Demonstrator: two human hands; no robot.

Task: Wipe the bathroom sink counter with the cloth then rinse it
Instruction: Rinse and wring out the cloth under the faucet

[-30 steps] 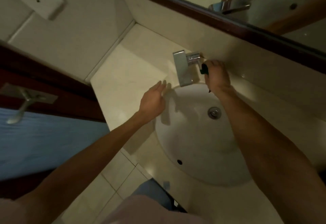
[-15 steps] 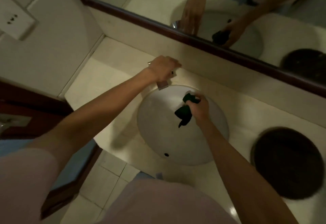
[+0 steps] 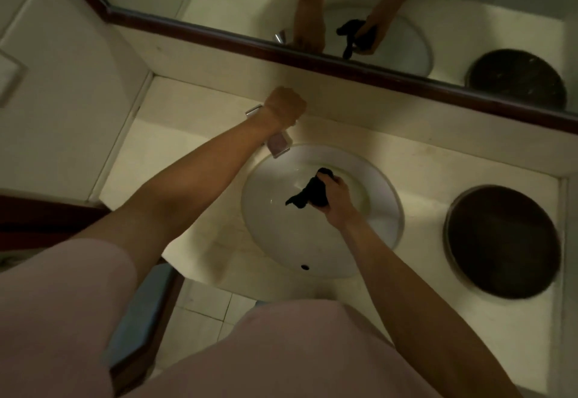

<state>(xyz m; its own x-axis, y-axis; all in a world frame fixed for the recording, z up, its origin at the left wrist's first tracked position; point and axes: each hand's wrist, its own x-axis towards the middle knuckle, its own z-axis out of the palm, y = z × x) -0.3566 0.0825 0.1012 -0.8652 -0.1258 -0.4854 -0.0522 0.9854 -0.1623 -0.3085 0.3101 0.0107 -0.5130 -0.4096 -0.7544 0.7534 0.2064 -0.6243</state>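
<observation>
Head view: the cloth (image 3: 308, 194) is small, dark and limp, so it should be light and soft, probably slippery when wet; best to bunch it in the fist. The right hand (image 3: 336, 199) is closed around it, over the sink (image 3: 387, 209), one end hanging toward the left. The left hand (image 3: 284, 106) is closed on the tap (image 3: 279, 146), behind the cloth, well apart.

cloth (image 3: 308, 194) black. sink (image 3: 312, 241) white, counter (image 3: 194, 159) cream. faucet (image 3: 277, 146) chrome. round bin opening (image 3: 500, 241) dark brown. mirror frame (image 3: 375, 73) dark reddish-brown. sleeve (image 3: 56, 297) pale pink. floor tiles (image 3: 200, 319) off-white.
</observation>
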